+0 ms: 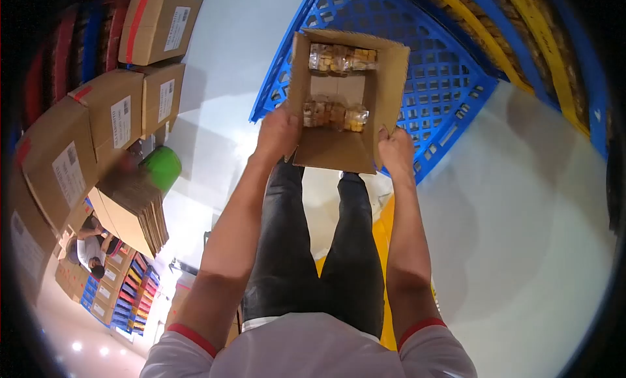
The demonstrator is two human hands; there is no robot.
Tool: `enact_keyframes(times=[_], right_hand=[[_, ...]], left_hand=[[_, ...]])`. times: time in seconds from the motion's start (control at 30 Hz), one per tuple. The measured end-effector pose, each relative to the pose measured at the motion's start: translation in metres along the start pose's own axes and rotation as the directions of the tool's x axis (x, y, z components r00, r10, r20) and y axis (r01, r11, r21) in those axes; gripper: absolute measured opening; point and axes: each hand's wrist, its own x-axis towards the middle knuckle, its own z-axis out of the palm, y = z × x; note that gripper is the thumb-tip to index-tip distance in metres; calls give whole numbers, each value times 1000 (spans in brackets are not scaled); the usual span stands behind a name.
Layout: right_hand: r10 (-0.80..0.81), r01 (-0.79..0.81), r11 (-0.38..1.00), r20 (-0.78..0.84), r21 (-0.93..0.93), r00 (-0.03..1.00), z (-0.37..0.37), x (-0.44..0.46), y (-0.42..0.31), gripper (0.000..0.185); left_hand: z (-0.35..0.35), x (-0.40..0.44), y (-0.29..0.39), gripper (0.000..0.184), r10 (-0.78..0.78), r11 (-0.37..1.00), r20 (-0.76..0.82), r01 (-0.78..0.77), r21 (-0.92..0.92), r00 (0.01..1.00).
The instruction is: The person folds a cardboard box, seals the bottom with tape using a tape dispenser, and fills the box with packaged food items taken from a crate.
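An open cardboard box (334, 150) is held up between my two hands, over a blue plastic crate (427, 72). Inside it, clear packs of small yellowish pieces (342, 58) line the far side, and more clear packs (336, 114) lie along the near side. Bare cardboard shows between the two rows. My left hand (279, 131) is closed on the box's left wall. On the right, my right hand (396, 150) grips the near right corner, its thumb over the edge. Some fingers of both hands are hidden behind the cardboard.
Taped, labelled cartons (117, 117) are stacked at the left. Flattened cardboard (134, 215) leans near a green bin (161, 168). Blue and yellow crates (521, 39) rise at the upper right. Something yellow (381, 241) is by my legs. Another person (91, 251) is at the far left.
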Motion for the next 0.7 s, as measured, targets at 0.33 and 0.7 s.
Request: enact_keyframes(times=[0.33,0.7], right_hand=[[-311,311,950,117,17,943,-167,-119,0,46],[-533,528,846,165,81,829,-238,-234,-5,38]], left_hand=[[-40,-159,105,33,-172,943,59,181,-279,983],[-56,-346,117,33,-253,810,-100,154,-566,962]])
